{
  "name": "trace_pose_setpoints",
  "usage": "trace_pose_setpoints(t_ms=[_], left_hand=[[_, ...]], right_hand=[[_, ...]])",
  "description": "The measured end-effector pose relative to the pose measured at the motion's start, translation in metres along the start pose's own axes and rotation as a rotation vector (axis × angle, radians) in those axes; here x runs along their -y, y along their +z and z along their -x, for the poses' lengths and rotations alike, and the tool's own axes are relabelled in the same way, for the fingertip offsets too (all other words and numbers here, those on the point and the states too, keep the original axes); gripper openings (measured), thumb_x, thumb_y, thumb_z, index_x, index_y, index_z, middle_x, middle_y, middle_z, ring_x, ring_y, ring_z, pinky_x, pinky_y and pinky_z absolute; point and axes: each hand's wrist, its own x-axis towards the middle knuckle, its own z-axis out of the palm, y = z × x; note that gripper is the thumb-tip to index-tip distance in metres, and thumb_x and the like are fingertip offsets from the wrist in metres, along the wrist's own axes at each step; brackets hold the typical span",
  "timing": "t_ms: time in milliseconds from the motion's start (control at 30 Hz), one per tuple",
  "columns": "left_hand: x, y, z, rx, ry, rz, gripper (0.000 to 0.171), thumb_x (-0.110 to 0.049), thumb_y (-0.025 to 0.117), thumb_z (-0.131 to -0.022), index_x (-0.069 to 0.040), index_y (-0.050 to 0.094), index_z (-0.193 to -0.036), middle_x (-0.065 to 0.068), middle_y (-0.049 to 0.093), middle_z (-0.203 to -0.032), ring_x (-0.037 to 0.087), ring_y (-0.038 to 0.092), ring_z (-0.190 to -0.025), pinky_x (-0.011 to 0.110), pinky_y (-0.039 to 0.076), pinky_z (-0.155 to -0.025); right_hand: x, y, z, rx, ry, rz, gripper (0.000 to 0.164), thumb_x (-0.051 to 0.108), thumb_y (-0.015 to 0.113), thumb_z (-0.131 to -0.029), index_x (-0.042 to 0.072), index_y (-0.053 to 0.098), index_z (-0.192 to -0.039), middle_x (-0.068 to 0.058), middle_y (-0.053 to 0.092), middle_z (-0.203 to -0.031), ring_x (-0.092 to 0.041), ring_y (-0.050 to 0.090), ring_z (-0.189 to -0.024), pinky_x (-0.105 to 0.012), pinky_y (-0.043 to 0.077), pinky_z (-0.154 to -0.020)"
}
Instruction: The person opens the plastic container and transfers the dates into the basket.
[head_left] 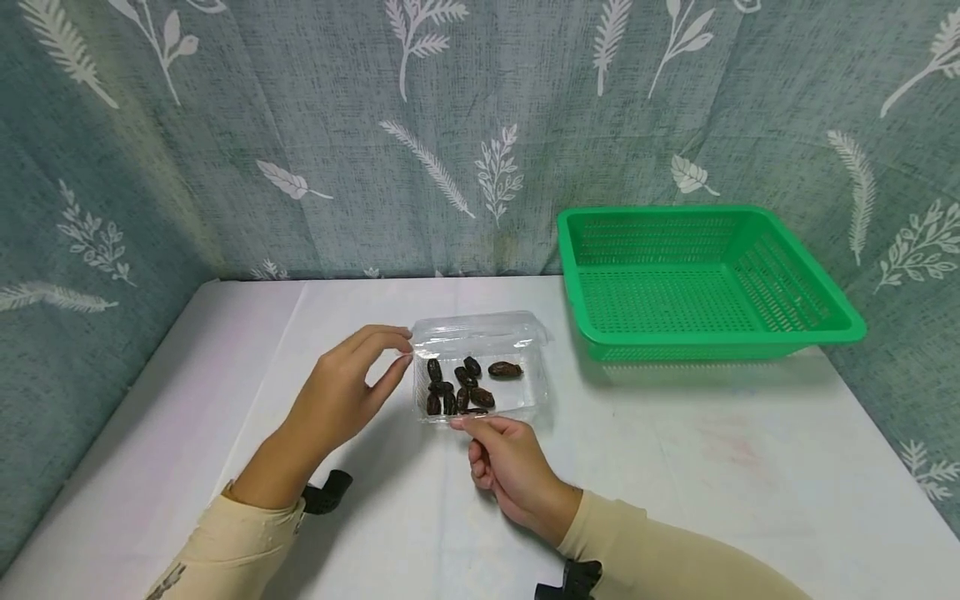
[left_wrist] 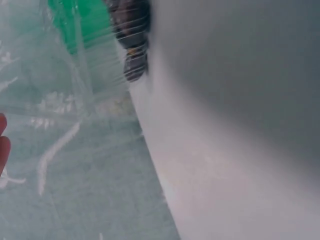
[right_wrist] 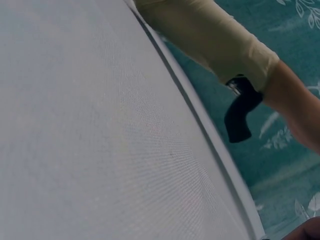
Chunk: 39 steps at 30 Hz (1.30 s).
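A clear plastic clamshell box [head_left: 531, 392] stands in the middle of the table, its lid [head_left: 480, 325] raised at the back. Several dark brown dates [head_left: 505, 369] lie inside, most of them towards the left. At the box's left side, near the lid's hinge, my left hand [head_left: 341, 383] pinches the edge with bent fingers and thumb. My right hand [head_left: 513, 471] grips the front rim between thumb and curled fingers. Dates [left_wrist: 131, 30] show blurred through the plastic in the left wrist view. Only a sliver of hand enters the right wrist view.
To the right, a green perforated plastic basket [head_left: 750, 340] stands at the back of the white table [head_left: 675, 483]. A leaf-patterned curtain [head_left: 315, 125] hangs behind the table and along its sides. Each wrist carries a black mount [head_left: 327, 493].
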Motion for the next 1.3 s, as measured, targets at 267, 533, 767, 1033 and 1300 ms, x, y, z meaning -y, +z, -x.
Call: trace_pose_setpoints(t_ms=[267, 533, 767, 1033, 1300], left_hand=[[0.014, 0.009, -0.026, 0.050, -0.302, 0.215, 0.025, -0.010, 0.066, -0.097, -0.002, 0.058, -0.119, 0.011, 0.066, -0.120, 0.029, 0.062, -0.121, 0.044, 0.049, -0.108], [0.032, 0.020, -0.037, 0.151, -0.462, 0.447, 0.046, -0.011, 0.057, -0.102, -0.006, 0.038, -0.143, 0.016, 0.051, -0.139, 0.035, 0.055, -0.131, 0.050, 0.047, -0.110], [0.048, 0.028, -0.036, 0.239, -0.603, 0.569, 0.054, -0.016, 0.055, -0.104, -0.014, 0.031, -0.152, 0.018, 0.048, -0.144, 0.036, 0.051, -0.135, 0.053, 0.047, -0.109], [0.057, 0.045, -0.024, 0.345, -0.699, 0.648, 0.058, -0.011, 0.060, -0.101, -0.011, 0.033, -0.153, 0.026, 0.050, -0.144, 0.041, 0.057, -0.127, 0.052, 0.050, -0.104], [0.058, 0.048, -0.008, 0.415, -0.766, 0.725, 0.064, -0.008, 0.058, -0.101, -0.009, 0.026, -0.156, 0.026, 0.055, -0.139, 0.040, 0.062, -0.121, 0.035, 0.058, -0.094]], right_hand=[[0.000, -0.002, 0.000, 0.021, -0.011, 0.000, 0.034, 0.020, 0.063, -0.097, -0.007, 0.067, -0.118, 0.006, 0.050, -0.059, -0.001, 0.041, -0.047, -0.013, 0.033, -0.041], [-0.003, -0.001, 0.003, 0.041, 0.002, -0.001, 0.037, 0.021, 0.064, -0.097, -0.006, 0.066, -0.122, 0.006, 0.051, -0.060, -0.002, 0.042, -0.050, -0.013, 0.033, -0.043], [-0.004, -0.001, 0.005, 0.055, -0.007, 0.013, 0.039, 0.020, 0.064, -0.096, -0.008, 0.066, -0.122, 0.007, 0.052, -0.062, -0.001, 0.043, -0.051, -0.013, 0.034, -0.043], [-0.003, -0.003, 0.004, 0.052, -0.016, 0.004, 0.039, 0.019, 0.065, -0.095, -0.010, 0.065, -0.122, 0.006, 0.053, -0.062, -0.002, 0.044, -0.051, -0.013, 0.034, -0.043], [-0.005, -0.001, 0.007, 0.089, 0.007, 0.016, 0.039, 0.021, 0.064, -0.097, -0.008, 0.066, -0.123, 0.005, 0.052, -0.064, -0.002, 0.044, -0.052, -0.014, 0.034, -0.044]])
